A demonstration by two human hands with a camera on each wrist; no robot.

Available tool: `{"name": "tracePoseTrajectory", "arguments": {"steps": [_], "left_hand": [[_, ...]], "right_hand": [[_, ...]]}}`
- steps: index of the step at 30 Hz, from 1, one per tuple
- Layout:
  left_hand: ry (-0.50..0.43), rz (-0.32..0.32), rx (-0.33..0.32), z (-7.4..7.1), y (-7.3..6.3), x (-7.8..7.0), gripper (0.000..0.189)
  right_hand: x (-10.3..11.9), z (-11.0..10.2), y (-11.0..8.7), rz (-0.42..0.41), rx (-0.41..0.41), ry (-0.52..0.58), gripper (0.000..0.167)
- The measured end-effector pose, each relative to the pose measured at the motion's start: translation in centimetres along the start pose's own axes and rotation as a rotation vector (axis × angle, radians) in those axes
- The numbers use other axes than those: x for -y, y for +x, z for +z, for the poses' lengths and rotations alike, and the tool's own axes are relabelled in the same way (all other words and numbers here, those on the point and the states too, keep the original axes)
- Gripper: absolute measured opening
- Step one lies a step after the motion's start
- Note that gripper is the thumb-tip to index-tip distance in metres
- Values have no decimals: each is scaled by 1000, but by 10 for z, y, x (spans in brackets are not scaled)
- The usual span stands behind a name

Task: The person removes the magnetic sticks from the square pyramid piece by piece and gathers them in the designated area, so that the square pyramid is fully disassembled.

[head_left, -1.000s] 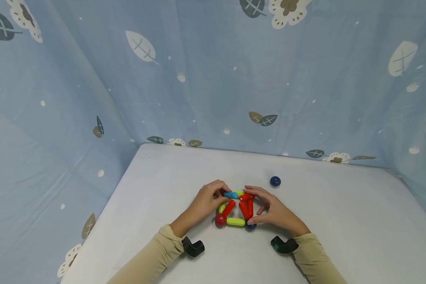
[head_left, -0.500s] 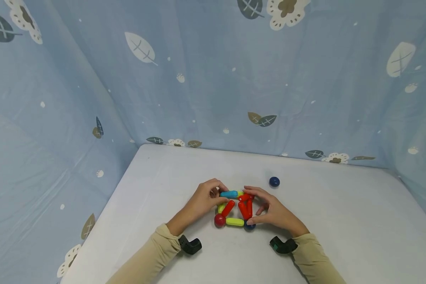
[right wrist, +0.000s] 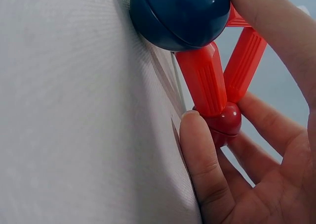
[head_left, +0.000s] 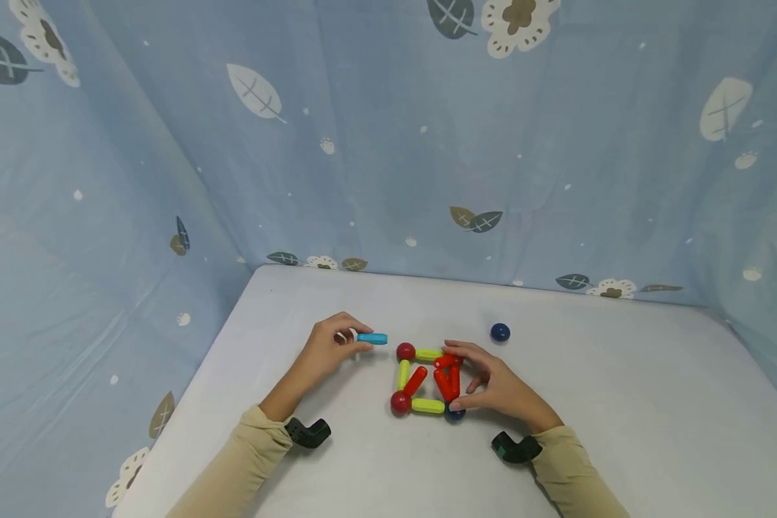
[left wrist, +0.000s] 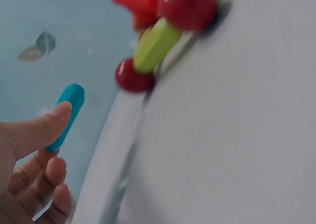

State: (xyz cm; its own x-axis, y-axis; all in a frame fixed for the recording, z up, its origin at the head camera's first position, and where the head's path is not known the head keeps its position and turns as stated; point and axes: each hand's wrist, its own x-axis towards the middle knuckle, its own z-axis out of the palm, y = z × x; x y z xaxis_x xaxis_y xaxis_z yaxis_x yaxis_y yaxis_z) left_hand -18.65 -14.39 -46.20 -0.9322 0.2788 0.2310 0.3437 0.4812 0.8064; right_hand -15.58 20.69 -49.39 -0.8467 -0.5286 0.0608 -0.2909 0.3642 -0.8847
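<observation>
My left hand [head_left: 326,351] pinches a light-blue rod [head_left: 372,339] between thumb and forefinger, above the table and left of a ball-and-rod frame. In the left wrist view the blue rod [left wrist: 71,112] tilts upward, apart from the frame. The frame has yellow-green rods [head_left: 428,406], red balls [head_left: 401,402] and a dark-blue ball [head_left: 455,412] at its corners. Several red rods [head_left: 415,381] lean up from it. My right hand [head_left: 501,385] grips the frame's right side. In the right wrist view its thumb touches the dark-blue ball [right wrist: 180,16] and its fingers reach the far red ball [right wrist: 224,122].
A loose dark-blue ball [head_left: 501,332] lies on the white table [head_left: 621,374] behind the right hand. A blue patterned curtain [head_left: 375,144] hangs along the table's back and left sides. Each wrist wears a black camera mount [head_left: 308,434].
My left hand has drawn the light-blue rod away from the frame, leftward and a little back, uncovering the far-left red ball. The right hand has stayed in place on the frame.
</observation>
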Motion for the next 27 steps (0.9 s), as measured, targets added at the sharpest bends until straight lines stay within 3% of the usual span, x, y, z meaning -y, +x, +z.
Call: {"name": "tracePoseTrajectory", "arguments": {"steps": [6,12,22,27], "left_hand": [[30,-50,-31,-25,-7,23,22],[38,-119,-7,-39,-14,45,23],[45,-130,27,-46,-15,51,24],[93,-121,53,-50,-15,53,23]], "right_hand": [[-1,-1,-1,5,-7,3,85],[1,1,0,3,-1,22,85],[2,0,2,-5,-1,9,85],[2,0,0,11,2,17,85]]}}
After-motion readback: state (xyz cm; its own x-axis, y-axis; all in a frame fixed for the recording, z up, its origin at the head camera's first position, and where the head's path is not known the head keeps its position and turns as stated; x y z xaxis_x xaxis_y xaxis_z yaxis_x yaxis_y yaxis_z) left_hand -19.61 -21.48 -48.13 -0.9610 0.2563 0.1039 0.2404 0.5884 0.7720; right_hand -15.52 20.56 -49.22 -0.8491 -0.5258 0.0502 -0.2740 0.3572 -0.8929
